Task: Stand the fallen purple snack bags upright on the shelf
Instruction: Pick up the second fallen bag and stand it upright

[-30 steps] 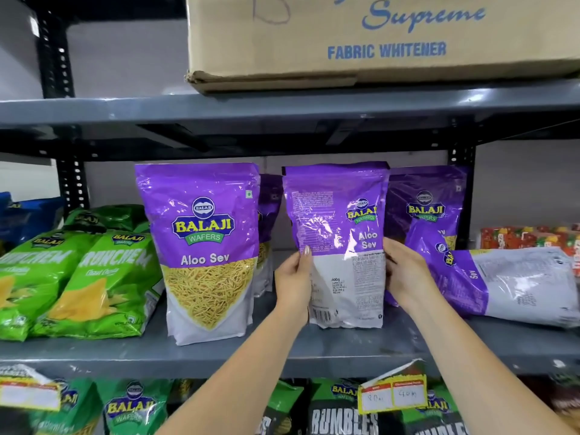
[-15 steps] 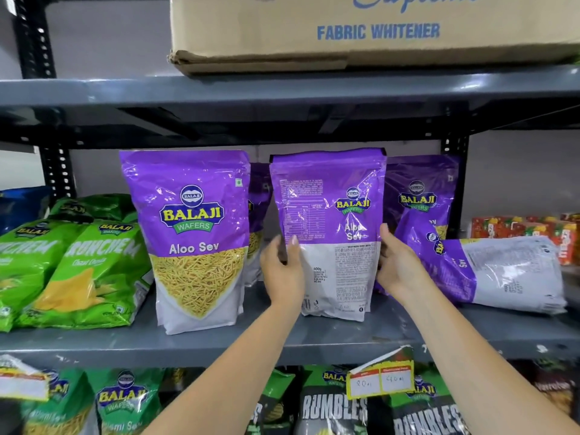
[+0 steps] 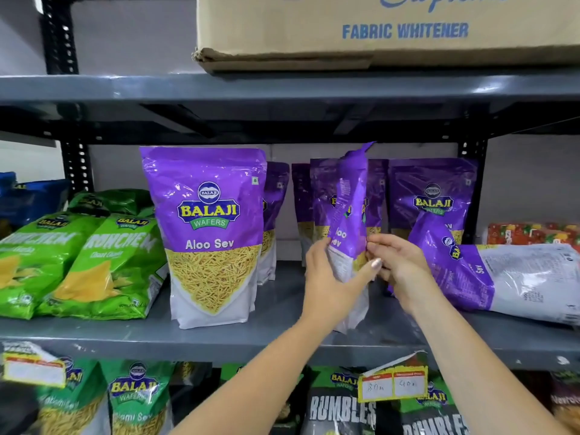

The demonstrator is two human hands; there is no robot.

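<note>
Both hands hold one purple Aloo Sev bag (image 3: 350, 211) upright and turned edge-on above the grey shelf (image 3: 282, 337). My left hand (image 3: 329, 277) grips its left side, my right hand (image 3: 398, 265) its right side. Another purple bag (image 3: 508, 277) lies fallen on its side at the right, its white back facing out. A large purple bag (image 3: 210, 233) stands upright at the left front. More purple bags (image 3: 434, 196) stand upright behind, partly hidden by the held bag.
Green snack bags (image 3: 94, 262) lean at the left of the shelf. A cardboard box (image 3: 376, 29) sits on the shelf above. Red packets (image 3: 533, 233) are at the far right. Price tags (image 3: 392, 384) hang on the shelf edge over darker bags below.
The held bag has been rotated from facing me with its back to edge-on, and my hands have come closer together around it. The fallen bag has not moved.
</note>
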